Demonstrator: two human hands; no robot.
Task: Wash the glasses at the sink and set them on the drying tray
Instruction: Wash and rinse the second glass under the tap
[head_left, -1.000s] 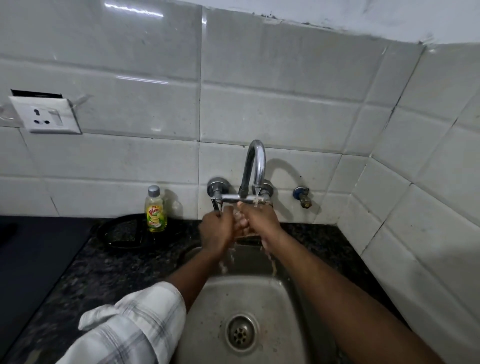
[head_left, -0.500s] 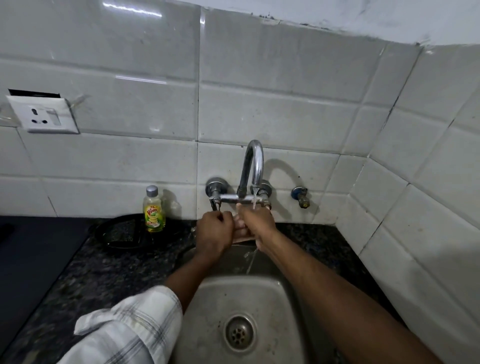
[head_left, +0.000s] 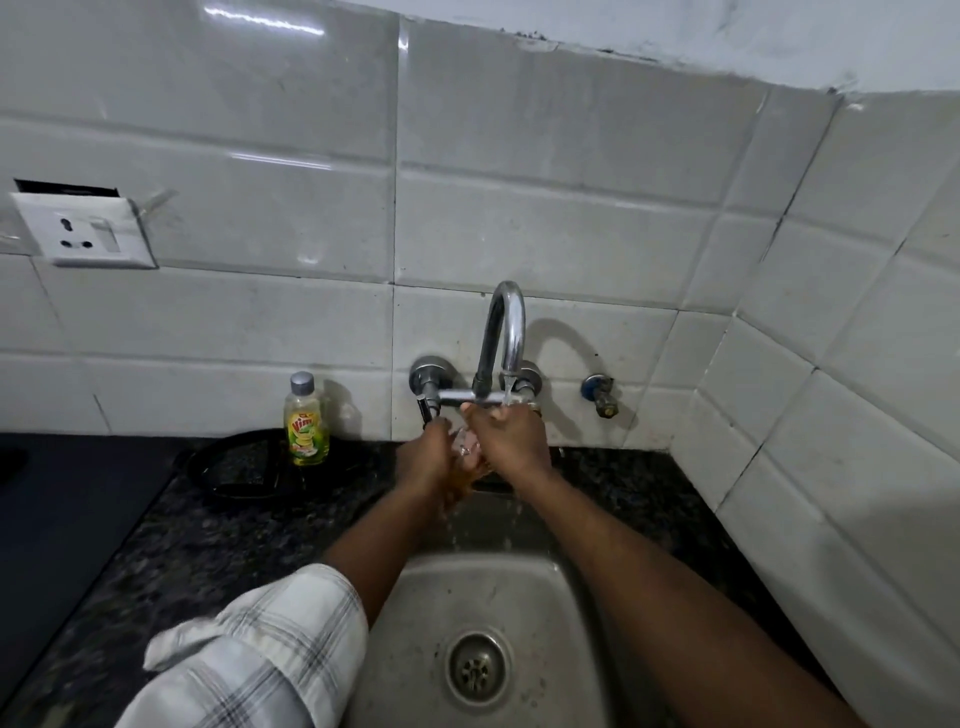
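Fingers (head_left: 491, 415) of the left hand (head_left: 423, 462) and right hand (head_left: 514, 444) curl round a wet glass (head_left: 466, 451) under the running tap (head_left: 506, 332); it could slip and crack in the sink (head_left: 519, 597).

A dish-soap bottle (head_left: 306, 421) stands by the tiled wall (head_left: 571, 208), socket (head_left: 83, 231) upper left.

Both forearms enter from the bottom edge and converge at frame centre. Pose, left hand (head_left: 423, 462): back to camera, fingers curled round a clear glass (head_left: 466, 451). Pose, right hand (head_left: 514, 441): just right of it, knuckles up, fingers curled onto the same glass. Checked sleeve (head_left: 249, 654) bunched above the left forearm, lower left; right forearm bare
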